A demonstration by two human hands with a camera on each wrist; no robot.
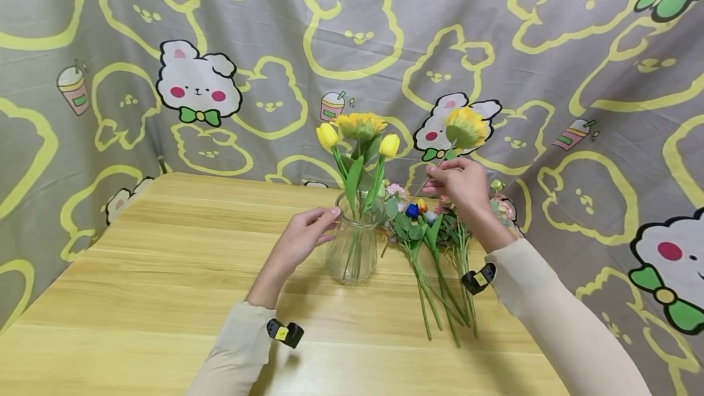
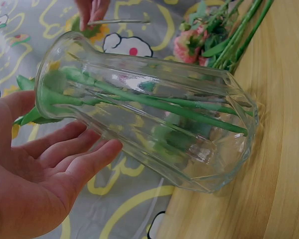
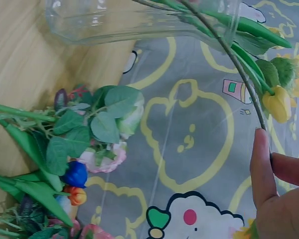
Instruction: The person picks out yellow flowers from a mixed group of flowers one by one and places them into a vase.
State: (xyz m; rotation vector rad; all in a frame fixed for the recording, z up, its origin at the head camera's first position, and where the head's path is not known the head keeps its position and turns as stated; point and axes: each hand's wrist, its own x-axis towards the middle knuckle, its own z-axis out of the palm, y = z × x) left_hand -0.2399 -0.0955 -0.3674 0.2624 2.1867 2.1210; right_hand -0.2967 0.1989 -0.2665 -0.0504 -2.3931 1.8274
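Yellow sunflower (image 1: 466, 128) pinched by its stem (image 3: 245, 77), the right hand (image 1: 463, 187) seemed mid-arranging; the left hand (image 1: 302, 236), fingers relaxed, flanked the glass vase (image 1: 352, 255). The stem probably needed angling inside.

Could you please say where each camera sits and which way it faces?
Head: on the head, facing forward-down at the table; left hand, right hand and sleeves show.
Left wrist: on that wrist, facing the vase; both hands show.
Right wrist: on that wrist, facing the flowers; right hand shows.
Both wrist views share the vase.
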